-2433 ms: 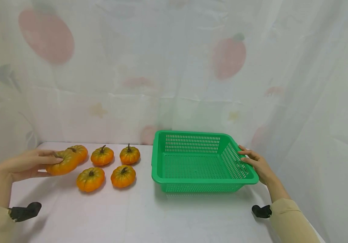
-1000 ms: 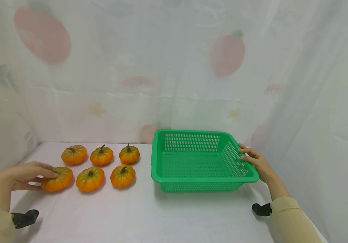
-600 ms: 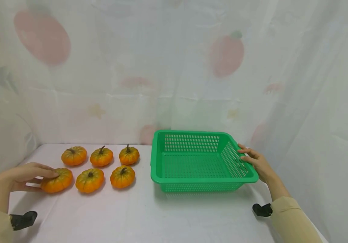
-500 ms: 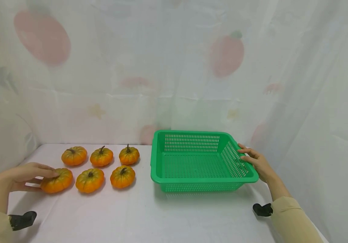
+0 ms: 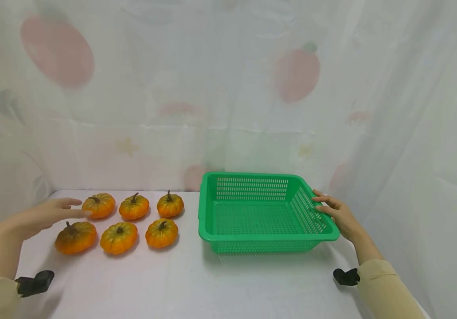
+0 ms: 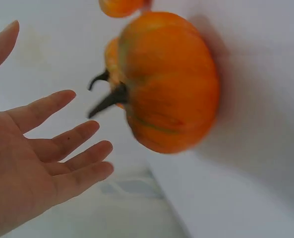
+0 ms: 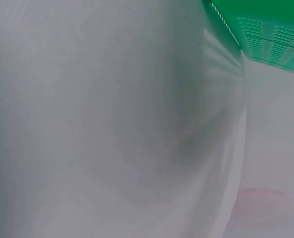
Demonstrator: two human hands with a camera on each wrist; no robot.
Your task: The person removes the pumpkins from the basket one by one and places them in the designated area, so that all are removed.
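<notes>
A white table (image 5: 196, 283) stands enclosed by a sheer, pale curtain (image 5: 220, 88) that hangs behind it and along both sides. Faded red fruit shapes and grey-green leaves are printed on the fabric, and soft, even light falls through it

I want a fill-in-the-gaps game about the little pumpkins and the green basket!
1. The number of pumpkins on the table is ____.
2. The green basket has ____ pumpkins inside it.
3. The right hand rests on the rim of the ____.
4. The left hand is open, and it holds ____.

Missing words: six; no; basket; nothing
</notes>
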